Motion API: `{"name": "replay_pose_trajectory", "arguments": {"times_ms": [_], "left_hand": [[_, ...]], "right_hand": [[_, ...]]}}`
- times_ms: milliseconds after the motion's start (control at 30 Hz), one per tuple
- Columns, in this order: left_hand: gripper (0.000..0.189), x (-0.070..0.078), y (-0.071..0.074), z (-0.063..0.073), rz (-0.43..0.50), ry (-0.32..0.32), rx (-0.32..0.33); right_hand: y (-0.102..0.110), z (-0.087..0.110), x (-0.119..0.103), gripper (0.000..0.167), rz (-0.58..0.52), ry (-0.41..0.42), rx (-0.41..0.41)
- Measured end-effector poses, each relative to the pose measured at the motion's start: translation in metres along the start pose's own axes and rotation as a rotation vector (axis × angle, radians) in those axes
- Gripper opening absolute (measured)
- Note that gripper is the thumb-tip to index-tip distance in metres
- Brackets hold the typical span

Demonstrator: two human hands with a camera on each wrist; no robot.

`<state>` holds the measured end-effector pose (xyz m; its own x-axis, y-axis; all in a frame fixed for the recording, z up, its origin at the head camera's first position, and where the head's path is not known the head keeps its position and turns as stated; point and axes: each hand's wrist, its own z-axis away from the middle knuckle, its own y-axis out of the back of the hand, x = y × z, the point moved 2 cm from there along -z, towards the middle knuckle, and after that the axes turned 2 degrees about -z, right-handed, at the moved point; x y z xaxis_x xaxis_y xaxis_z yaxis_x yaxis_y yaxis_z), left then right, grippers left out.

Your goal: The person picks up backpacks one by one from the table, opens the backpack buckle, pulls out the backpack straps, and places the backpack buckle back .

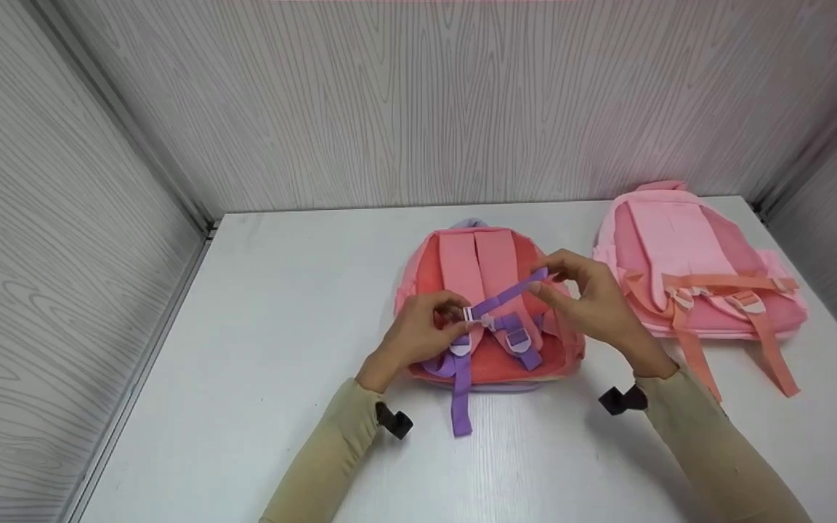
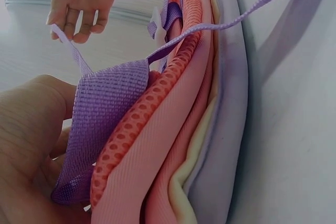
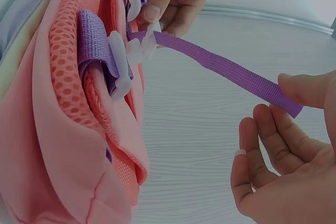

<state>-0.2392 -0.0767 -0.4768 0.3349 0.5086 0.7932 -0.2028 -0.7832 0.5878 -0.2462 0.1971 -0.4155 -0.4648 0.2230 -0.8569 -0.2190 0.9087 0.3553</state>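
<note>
A small coral-pink backpack (image 1: pixel 456 250) lies with its shoulder straps facing up. My left hand (image 1: pixel 418 330) pinches a white plastic buckle (image 1: pixel 468 314) at the middle of its purple strap. Between thumb and fingertips, my right hand (image 1: pixel 596 301) pinches the loose end of the purple strap (image 3: pixel 226 69), which stretches up and rightward from the buckle. In the left wrist view, a wide loop of purple webbing (image 2: pixel 107 98) passes in front of the left hand's fingers and partly hides them. Another purple strap end (image 1: pixel 461 399) hangs over the backpack's lower edge onto the table.
A second, lighter pink backpack (image 1: pixel 680 240) with orange straps (image 1: pixel 696 363) lies at the right of the white table (image 1: pixel 280 305). Wood-grained panels (image 1: pixel 404 109) stand behind the table and along both sides.
</note>
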Motion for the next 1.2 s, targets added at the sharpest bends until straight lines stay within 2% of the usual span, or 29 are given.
{"name": "replay_pose_trajectory", "arguments": {"times_ms": [133, 267, 533, 800, 1033, 1200], "left_hand": [[0.025, 0.001, 0.0, 0.001, -0.003, 0.009, 0.003], [0.024, 0.001, 0.0, 0.001, -0.007, 0.003, 0.007], [0.026, 0.004, 0.0, 0.0, -0.011, -0.02, 0.018], [0.029, 0.005, 0.002, 0.0, -0.04, -0.033, 0.047], [0.031, 0.007, 0.003, 0.0, -0.043, -0.03, 0.033], [0.031, 0.012, 0.005, -0.002, -0.085, -0.044, 0.02]], "right_hand": [[0.003, 0.002, 0.005, 0.022, -0.056, -0.005, -0.012], [0.005, 0.006, 0.009, 0.023, -0.1, -0.058, -0.008], [0.011, 0.013, 0.017, 0.021, -0.04, -0.191, 0.049], [0.013, 0.016, 0.02, 0.023, -0.047, -0.203, 0.046], [0.017, 0.018, 0.022, 0.026, -0.067, -0.269, 0.053], [0.022, 0.018, 0.021, 0.029, -0.084, -0.299, 0.051]]}}
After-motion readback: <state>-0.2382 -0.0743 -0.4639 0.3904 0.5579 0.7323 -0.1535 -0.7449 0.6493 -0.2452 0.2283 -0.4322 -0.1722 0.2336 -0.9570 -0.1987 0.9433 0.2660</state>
